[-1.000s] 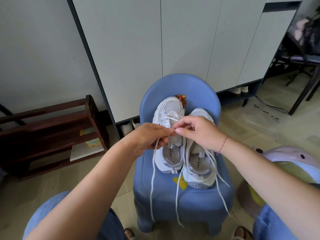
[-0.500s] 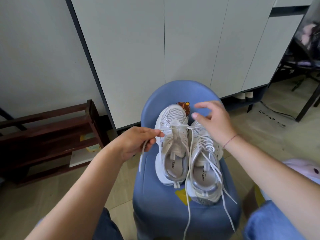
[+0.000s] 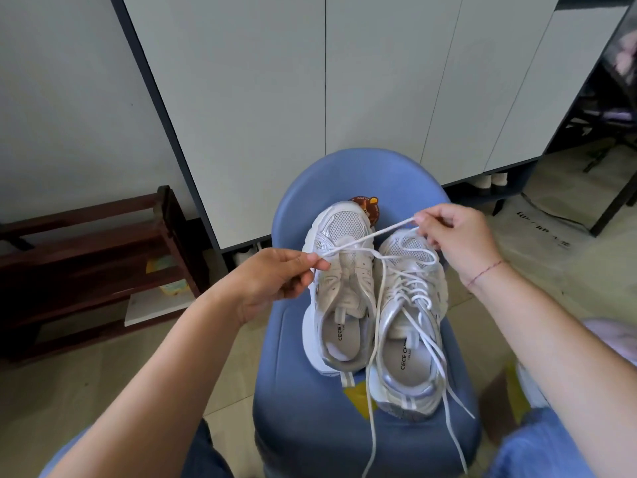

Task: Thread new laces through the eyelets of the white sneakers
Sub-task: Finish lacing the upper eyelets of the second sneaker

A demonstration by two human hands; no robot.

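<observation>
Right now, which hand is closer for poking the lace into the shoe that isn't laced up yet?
Probably the left hand: it pinches the lace right at the edge of the unlaced sneaker, beside its eyelets. The right hand holds the lace over the laced sneaker.

mesh sneakers (silvery trim), matt plastic chair

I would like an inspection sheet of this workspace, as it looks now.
Surface: blue chair, both sneakers on its seat.
Job's things: left sneaker barely laced; right sneaker laced, ends hanging; white lace taut between the hands.
Clutter: yellow sticker on the seat.
Grips: left hand and right hand each pinch the lace.
Cables: nothing seen.
Surroundings: white cabinet, dark wooden rack, tiled floor.
</observation>
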